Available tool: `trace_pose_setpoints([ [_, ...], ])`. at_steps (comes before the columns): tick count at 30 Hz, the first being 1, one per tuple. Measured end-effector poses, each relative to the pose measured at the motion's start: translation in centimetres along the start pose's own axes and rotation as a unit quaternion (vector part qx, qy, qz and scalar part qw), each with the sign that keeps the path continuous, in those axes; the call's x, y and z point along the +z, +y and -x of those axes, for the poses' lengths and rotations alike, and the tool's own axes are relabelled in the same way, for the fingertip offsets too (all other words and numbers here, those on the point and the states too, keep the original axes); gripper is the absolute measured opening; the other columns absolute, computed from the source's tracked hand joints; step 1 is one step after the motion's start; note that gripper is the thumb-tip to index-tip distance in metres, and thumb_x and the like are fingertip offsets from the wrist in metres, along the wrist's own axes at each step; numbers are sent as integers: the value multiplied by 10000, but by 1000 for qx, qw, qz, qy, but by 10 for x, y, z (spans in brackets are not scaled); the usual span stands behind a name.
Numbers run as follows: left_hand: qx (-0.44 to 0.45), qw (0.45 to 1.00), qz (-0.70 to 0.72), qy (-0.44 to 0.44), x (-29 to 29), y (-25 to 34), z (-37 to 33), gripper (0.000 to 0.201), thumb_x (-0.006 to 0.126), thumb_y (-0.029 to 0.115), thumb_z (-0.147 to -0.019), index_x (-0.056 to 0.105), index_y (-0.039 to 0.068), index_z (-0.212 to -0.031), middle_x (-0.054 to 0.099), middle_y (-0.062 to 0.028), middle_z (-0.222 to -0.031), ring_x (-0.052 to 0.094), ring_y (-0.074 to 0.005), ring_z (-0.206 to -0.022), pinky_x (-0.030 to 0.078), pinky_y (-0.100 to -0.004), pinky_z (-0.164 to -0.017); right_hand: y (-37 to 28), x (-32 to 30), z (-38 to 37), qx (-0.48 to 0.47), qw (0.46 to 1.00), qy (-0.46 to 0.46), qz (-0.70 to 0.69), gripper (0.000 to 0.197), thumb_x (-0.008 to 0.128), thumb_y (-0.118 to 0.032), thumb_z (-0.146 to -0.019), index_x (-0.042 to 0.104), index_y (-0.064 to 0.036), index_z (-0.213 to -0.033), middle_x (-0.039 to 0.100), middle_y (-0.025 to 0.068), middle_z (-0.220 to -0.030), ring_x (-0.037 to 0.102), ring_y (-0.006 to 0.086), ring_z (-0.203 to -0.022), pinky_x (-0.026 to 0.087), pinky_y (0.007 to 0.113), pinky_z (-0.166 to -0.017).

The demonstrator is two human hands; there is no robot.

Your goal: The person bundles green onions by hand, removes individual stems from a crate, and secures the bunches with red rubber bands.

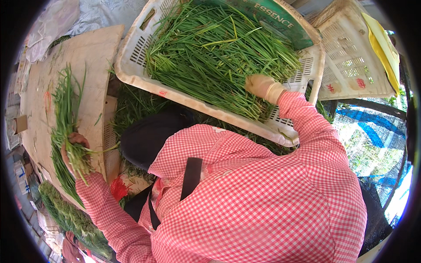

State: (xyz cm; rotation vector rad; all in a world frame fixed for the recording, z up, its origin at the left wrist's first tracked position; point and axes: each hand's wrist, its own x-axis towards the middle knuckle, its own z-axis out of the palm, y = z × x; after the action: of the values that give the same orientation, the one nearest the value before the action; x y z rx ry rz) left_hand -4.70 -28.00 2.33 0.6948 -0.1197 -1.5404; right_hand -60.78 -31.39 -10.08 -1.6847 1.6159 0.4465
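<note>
A bunch of garlic chives [66,103] stands nearly upright in my left hand [79,140], over the pale board on the left. The fingers wrap round its lower part, and the cut ends point toward my sleeve. More chives [65,179] lie beside that wrist, along the board's near edge. My right hand [262,86], in a tan glove, is closed on chives at the right side of the pile [215,52]. Its fingertips are partly hidden among the stems. That pile fills most of a white plastic crate [175,91] tilted in front of me.
The wooden board [94,57] sits left of the crate. Another whitish crate [342,57] with yellow material [381,52] stands at the far right. Loose greens [136,103] lie below the crate's edge. A large heap of green bundles [70,215] is at the lower left.
</note>
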Motion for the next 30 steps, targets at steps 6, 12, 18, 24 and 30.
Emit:
trace_pose_setpoints([
  [6, -1, 999, -20, 28, -14, -40, 15, 199, 520, 138, -866, 473, -23, -974, 519, -100, -874, 516, -179, -743, 463, -319, -699, 42, 104, -7, 136, 984, -105, -49, 923, 651, -552, -659, 363, 74, -1273, 518, 238, -1181, 514, 330, -1096, 417, 348, -902],
  [12, -21, 999, -28, 28, -13, -49, 22, 188, 531, 148, -867, 488, 1, -974, 523, -90, -874, 513, -182, -762, 465, -332, -711, 48, 137, -27, 170, 967, -136, -131, 1025, 616, -644, -627, 355, 136, -1237, 498, 278, -1177, 511, 348, -1084, 413, 378, -887],
  [18, -21, 999, -8, 34, -31, -53, 15, 233, 550, 159, -858, 487, 0, -1017, 529, -91, -883, 517, -188, -765, 468, -342, -700, 38, 125, -23, 148, 966, -154, -148, 973, 572, -657, -648, 396, 99, -1234, 502, 253, -1188, 495, 356, -1099, 403, 379, -903],
  [24, -3, 998, -25, 64, -28, -60, 14, 215, 567, 136, -842, 478, 12, -994, 525, -91, -872, 518, -183, -747, 462, -322, -685, 46, 40, -8, -85, 922, -177, -334, 677, 474, -634, -781, 564, -70, -1146, 594, 136, -1027, 558, 223, -872, 449, 368, -784],
  [30, 7, 996, -50, 73, -31, -59, 14, 210, 574, 134, -838, 486, 7, -979, 532, -95, -854, 529, -179, -738, 473, -317, -674, 74, -15, -16, 21, 844, -113, -524, 522, 571, -570, -773, 590, -136, -1062, 585, -13, -850, 547, 112, -731, 448, 258, -611],
])
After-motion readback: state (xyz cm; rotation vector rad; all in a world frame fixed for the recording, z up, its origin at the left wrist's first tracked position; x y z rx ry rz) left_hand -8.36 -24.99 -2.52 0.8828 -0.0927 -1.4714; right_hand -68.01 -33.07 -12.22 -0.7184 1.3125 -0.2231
